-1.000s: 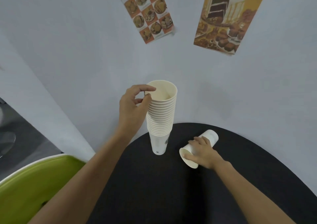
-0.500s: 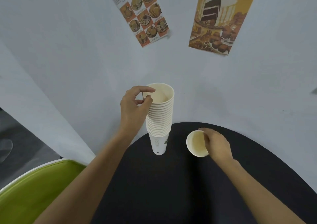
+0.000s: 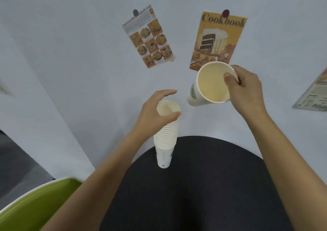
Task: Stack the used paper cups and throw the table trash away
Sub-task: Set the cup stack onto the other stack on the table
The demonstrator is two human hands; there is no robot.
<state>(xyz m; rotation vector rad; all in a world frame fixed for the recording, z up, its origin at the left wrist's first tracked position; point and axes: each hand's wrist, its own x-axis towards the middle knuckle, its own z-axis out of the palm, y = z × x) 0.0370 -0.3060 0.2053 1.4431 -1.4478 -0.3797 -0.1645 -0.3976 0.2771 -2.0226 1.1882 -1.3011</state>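
The left hand (image 3: 155,110) curls its fingers (image 3: 167,93) round the top of the stack (image 3: 165,138) on the desk (image 3: 203,186) — likely steadying it. The right hand (image 3: 246,89) pinches a cup (image 3: 210,83) by its rim, aloft beside the stack — base free for nesting.

— How does the left hand (image 3: 155,113) sit?

— It curls round the top of the tall stack of white paper cups (image 3: 165,138). The thumb lies against the near rim. The forefinger arches over the far rim, and contact there cannot be told. From that grip the bare forearm runs back and to the left, wrist nearly straight.

— And the right hand (image 3: 246,91)?

— It pinches the rim of a single white paper cup (image 3: 208,87), thumb inside the mouth and fingers curled behind the outer wall. It is raised above and to the right of the left grip, apart from it. Its bare forearm slopes back and to the right.
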